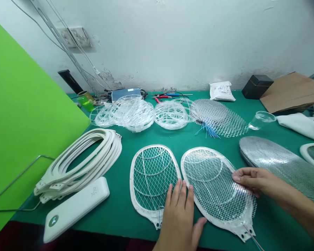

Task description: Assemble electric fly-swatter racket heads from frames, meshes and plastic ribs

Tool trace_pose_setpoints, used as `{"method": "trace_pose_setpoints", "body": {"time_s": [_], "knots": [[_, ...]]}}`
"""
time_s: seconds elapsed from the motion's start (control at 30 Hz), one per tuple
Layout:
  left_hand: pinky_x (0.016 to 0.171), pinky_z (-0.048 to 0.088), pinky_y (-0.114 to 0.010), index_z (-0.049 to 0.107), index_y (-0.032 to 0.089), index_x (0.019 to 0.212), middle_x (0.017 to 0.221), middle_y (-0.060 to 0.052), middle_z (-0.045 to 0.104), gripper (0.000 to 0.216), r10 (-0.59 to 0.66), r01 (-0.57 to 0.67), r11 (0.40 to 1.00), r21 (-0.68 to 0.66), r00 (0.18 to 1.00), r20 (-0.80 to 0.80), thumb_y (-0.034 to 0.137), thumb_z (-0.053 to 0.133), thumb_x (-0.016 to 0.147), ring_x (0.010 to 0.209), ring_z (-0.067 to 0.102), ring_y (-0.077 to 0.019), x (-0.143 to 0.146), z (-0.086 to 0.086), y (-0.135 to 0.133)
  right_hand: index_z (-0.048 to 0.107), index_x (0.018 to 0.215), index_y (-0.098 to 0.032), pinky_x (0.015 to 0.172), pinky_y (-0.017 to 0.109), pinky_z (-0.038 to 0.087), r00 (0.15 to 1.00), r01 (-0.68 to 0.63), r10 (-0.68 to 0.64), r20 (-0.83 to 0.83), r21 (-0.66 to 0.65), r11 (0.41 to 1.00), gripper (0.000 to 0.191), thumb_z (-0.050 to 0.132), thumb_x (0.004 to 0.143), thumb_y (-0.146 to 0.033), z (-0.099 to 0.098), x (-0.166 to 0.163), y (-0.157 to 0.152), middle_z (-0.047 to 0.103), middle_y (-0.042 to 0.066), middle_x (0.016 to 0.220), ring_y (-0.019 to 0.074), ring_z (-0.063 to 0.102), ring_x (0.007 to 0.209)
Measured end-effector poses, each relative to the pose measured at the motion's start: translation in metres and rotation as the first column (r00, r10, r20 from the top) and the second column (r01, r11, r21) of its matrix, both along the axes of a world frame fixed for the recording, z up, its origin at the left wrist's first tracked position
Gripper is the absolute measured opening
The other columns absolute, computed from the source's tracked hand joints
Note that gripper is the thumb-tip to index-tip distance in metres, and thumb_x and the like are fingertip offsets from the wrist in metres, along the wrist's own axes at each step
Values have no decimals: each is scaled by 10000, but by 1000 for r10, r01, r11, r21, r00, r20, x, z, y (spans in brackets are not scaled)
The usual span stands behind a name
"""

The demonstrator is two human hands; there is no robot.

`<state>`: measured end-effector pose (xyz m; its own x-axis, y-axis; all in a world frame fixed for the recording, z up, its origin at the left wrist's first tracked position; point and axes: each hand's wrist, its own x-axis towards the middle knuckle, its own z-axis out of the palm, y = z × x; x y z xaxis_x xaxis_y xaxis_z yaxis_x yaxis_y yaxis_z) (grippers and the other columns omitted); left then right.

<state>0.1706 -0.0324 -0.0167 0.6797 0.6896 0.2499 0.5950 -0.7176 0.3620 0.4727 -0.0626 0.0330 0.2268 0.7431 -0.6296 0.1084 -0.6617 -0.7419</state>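
Two white oval racket frames lie side by side on the green mat. The left frame (151, 179) holds a coarse wire mesh. The right frame (214, 188) is covered with a fine silvery mesh. My left hand (179, 216) lies flat and open between them, fingers stretched out, touching the edges of both frames. My right hand (253, 181) rests on the right edge of the fine mesh, its fingers pressed together on the mesh rim.
A stack of white frames (81, 164) and a white power bank (75, 207) lie at left. Clear plastic rings (146, 113), loose mesh sheets (219, 116), a stack of fine meshes (279, 160), a clear cup (261, 120), a black box (256, 86) and cardboard (293, 90) sit farther back.
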Motion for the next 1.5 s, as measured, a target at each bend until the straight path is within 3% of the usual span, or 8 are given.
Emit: {"method": "trace_pose_setpoints", "body": {"time_s": [0.23,0.83,0.9,1.0,1.1,1.27,1.37,1.5], "knots": [[1071,431,-565,279,203,1549,1515,-98,440,732,-1,1,1000,-6,1000,-11,558,517,954,1374,426,-356,-1,7,2,706,751,-172,468,214,363,999,-4,1,-39,-71,997,398,811,641,-540,1,3,14,560,-7,583,90,437,506],[1039,453,-594,534,261,1395,1449,-116,515,465,-17,18,1000,25,999,-46,473,499,983,1354,458,-339,2,20,8,628,885,-193,412,262,395,892,19,-32,451,32,999,313,658,755,-476,-5,-25,9,652,55,739,175,590,552],[1036,456,-593,552,254,1378,1433,-116,532,456,-10,11,1000,21,1000,-29,475,496,984,1345,470,-336,3,21,7,621,923,-197,483,282,454,787,-31,-1,616,40,999,332,640,778,-496,-3,-29,6,673,90,895,207,638,661],[1047,448,-585,559,255,1371,1428,-113,537,446,-5,6,1000,26,1000,-11,467,501,982,1345,471,-329,3,21,7,641,1065,-193,635,363,520,474,-121,56,879,2,993,392,608,814,-493,2,-37,4,654,147,1096,311,657,886],[1062,432,-583,558,251,1372,1432,-115,532,443,2,-2,1000,22,1000,4,453,512,980,1355,459,-327,2,22,6,568,1339,-187,869,490,518,261,-346,121,958,-24,938,507,544,859,-351,1,-42,7,560,179,1345,406,547,1189],[1073,409,-595,557,232,1371,1432,-132,526,451,-5,5,1000,-1,1000,6,430,549,966,1358,451,-335,4,22,6,509,1434,-325,1084,481,405,367,-681,356,860,-13,733,551,343,928,-180,-4,-34,12,373,20,1566,303,382,1401],[1077,401,-601,545,227,1377,1441,-136,513,461,-8,9,1000,10,1000,-24,401,581,952,1367,436,-344,5,23,6,428,1480,-366,1117,545,338,408,-703,417,812,-12,711,527,445,960,-452,-2,-27,10,294,5,1604,344,293,1442],[1049,433,-606,493,203,1419,1465,-147,482,500,-31,35,998,58,998,-62,306,596,941,1381,409,-365,0,31,3,327,1520,-389,1133,585,282,424,-715,442,790,-8,700,850,584,789,-739,-4,-22,4,201,18,1634,385,212,1465]]}}
